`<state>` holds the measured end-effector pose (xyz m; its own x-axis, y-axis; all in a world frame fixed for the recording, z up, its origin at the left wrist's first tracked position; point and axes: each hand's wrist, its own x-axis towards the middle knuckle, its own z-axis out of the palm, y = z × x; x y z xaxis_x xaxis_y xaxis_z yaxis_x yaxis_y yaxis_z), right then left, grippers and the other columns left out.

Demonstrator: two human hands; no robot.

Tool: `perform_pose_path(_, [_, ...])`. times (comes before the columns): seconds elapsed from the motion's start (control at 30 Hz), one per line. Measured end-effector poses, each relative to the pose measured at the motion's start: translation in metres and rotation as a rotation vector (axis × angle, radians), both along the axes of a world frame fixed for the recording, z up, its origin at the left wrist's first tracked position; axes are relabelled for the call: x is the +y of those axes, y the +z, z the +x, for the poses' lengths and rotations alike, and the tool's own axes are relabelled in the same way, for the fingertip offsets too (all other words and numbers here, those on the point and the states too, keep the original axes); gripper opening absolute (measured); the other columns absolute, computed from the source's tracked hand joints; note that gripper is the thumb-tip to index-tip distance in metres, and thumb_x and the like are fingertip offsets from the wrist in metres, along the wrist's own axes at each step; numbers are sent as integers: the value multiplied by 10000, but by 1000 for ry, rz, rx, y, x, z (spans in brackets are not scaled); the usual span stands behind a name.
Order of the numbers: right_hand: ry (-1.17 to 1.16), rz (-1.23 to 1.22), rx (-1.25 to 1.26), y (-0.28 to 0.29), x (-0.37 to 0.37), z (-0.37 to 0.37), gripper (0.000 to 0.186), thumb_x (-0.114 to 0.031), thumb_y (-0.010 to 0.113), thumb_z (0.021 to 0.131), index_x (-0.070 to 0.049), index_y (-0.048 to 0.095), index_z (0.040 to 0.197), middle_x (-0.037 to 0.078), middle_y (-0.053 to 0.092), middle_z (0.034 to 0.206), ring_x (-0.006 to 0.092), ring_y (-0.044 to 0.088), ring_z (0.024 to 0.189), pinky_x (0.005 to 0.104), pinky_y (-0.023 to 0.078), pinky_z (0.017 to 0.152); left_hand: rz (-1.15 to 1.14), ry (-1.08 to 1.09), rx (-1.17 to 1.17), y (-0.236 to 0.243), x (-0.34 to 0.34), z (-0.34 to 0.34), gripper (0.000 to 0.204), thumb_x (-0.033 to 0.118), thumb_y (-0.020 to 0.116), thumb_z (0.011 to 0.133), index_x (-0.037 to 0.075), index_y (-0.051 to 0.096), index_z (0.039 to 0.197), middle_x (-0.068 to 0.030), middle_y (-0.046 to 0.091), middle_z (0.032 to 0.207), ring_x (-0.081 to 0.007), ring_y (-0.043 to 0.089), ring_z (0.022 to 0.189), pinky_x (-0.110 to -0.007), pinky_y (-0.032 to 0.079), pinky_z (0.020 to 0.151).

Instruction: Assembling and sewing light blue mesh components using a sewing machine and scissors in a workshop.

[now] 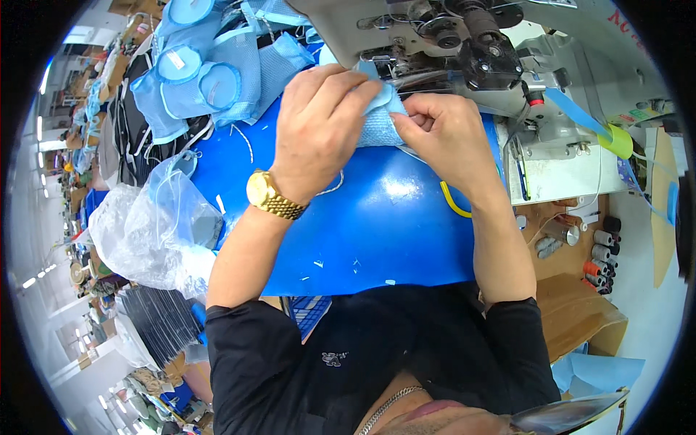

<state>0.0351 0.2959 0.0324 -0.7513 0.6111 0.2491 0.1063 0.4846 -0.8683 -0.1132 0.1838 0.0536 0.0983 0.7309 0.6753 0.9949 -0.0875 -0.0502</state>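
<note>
My left hand [322,119], a gold watch at its wrist, curls over a piece of light blue mesh fabric [377,127] at the front of a grey sewing machine [565,58]. Its fingertips are hidden behind the fabric and knuckles. My right hand [442,134] pinches the right edge of that fabric between thumb and bent fingers. The fabric reaches under the machine's head, where the needle area is hard to make out. A white cord hangs below the fabric onto the blue work surface [391,239].
Light blue mesh pieces [210,80] lie back left on dark straps. A plastic bag [145,239] sits at the left edge. A yellow curved piece [453,199] lies near my right forearm. Thread spools [602,254] and a cardboard box [580,319] are at the right. A workshop shows far left.
</note>
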Motion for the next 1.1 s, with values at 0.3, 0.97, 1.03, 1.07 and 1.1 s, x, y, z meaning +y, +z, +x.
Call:
perform_pose_path(0.3, [18, 35, 20, -2, 1, 1, 235, -144, 694, 777, 18, 559, 672, 151, 514, 556, 288, 476, 465, 363, 390, 484, -59, -97, 65, 4, -4, -7, 274, 84, 627, 729, 62, 660, 1000, -47, 636, 960, -224, 612, 914, -383, 492, 827])
perform_pose_path(0.97, [17, 96, -115, 13, 4, -2, 196, -165, 680, 777, 9, 647, 692, 166, 583, 578, 306, 568, 497, 364, 452, 505, -46, -14, 71, 4, 4, 4, 226, 91, 610, 725, 61, 662, 942, -39, 624, 872, -202, 588, 818, -336, 454, 733])
perform_pose_path(1.03, [30, 98, -124, 12, 3, -1, 197, -165, 676, 773, 7, 644, 682, 171, 581, 579, 317, 570, 502, 373, 456, 510, -32, -21, 83, 3, 4, 6, 223, 91, 609, 725, 62, 662, 940, -40, 624, 868, -202, 588, 817, -335, 453, 729])
perform_pose_path(1.07, [7, 94, -91, 13, 4, -2, 197, -163, 674, 766, 7, 640, 672, 173, 588, 588, 324, 581, 513, 379, 466, 518, -47, -26, 85, 3, 5, 5, 224, 91, 607, 728, 62, 660, 944, -42, 625, 881, -204, 591, 837, -339, 460, 751])
perform_pose_path(1.1, [-16, 90, -57, 14, 4, -4, 197, -162, 671, 760, 6, 637, 662, 174, 595, 597, 331, 591, 524, 386, 476, 527, -63, -32, 88, 5, 6, 4, 225, 91, 605, 731, 62, 657, 947, -45, 625, 894, -206, 593, 857, -344, 467, 774])
